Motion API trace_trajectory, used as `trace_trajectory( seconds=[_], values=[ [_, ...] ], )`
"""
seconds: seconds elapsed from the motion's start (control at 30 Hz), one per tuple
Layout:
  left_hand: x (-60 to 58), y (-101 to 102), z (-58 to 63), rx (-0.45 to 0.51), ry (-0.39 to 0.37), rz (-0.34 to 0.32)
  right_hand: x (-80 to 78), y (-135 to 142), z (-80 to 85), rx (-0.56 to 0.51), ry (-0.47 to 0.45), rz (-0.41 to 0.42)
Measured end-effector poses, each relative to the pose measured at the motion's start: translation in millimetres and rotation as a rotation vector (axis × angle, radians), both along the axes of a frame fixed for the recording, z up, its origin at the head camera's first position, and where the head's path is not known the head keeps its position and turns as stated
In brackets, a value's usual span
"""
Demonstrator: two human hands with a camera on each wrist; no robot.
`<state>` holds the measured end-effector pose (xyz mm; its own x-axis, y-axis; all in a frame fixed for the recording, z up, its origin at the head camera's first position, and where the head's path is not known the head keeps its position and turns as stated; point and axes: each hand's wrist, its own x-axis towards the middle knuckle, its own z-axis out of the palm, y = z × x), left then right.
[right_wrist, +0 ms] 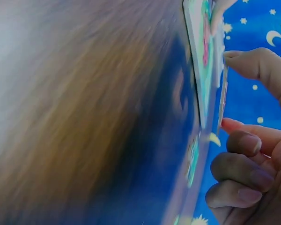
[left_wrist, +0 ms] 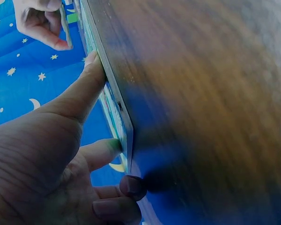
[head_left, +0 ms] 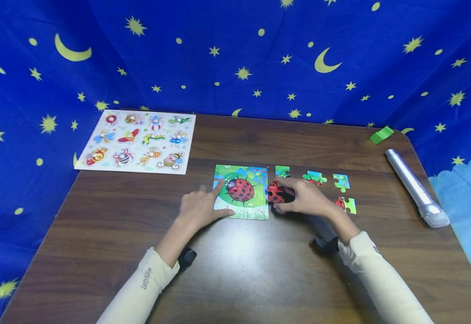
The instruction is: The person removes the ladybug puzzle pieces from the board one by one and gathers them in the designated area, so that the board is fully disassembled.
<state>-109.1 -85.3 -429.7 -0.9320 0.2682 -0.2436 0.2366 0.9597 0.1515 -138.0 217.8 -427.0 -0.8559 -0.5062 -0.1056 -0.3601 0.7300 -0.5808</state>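
Observation:
A square ladybug puzzle board (head_left: 253,211) lies flat on the brown table. My left hand (head_left: 199,209) rests at its left side, with thumb (left_wrist: 82,89) and index finger (left_wrist: 103,152) stretched onto the board and the other fingers bent beside its edge. Between thumb and index finger, my right hand (head_left: 306,198) pinches a red jigsaw piece (head_left: 275,193) with black spots, at the board's right edge. In the right wrist view the piece (right_wrist: 223,96) appears edge-on, raised above the board (right_wrist: 196,70). Several loose pieces lie behind and right of this hand, among them a blue-green one (head_left: 341,180) and a red-green one (head_left: 350,205).
A white peg puzzle (head_left: 134,155) with insect shapes lies at the table's back left. On the right are a silver microphone (head_left: 415,186) and a small green block (head_left: 381,134). Behind the table (head_left: 110,243) hangs a blue curtain (head_left: 203,67) with stars and moons.

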Motion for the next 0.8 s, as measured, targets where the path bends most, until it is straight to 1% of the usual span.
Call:
trace_trajectory(
  seconds=[0.23, 0.5, 0.67, 0.8],
  values=[
    [-0.8, 1, 0.4, 0.006, -0.002, -0.002, 7.7, 29, -3.2, 0.039, 0.028, -0.024],
    [-1.4, 1, 0.9, 0.017, -0.006, 0.003, 14.1, 60, -2.4, 0.065, 0.043, -0.061],
    [-1.2, 1, 0.7, 0.021, 0.002, 0.001, 14.8, 75, -0.5, 0.057, 0.002, -0.082],
    [-1.1, 1, 0.6, 0.02, 0.004, -0.001, 15.4, 84, 0.7, 0.081, -0.02, -0.109]
  ],
)
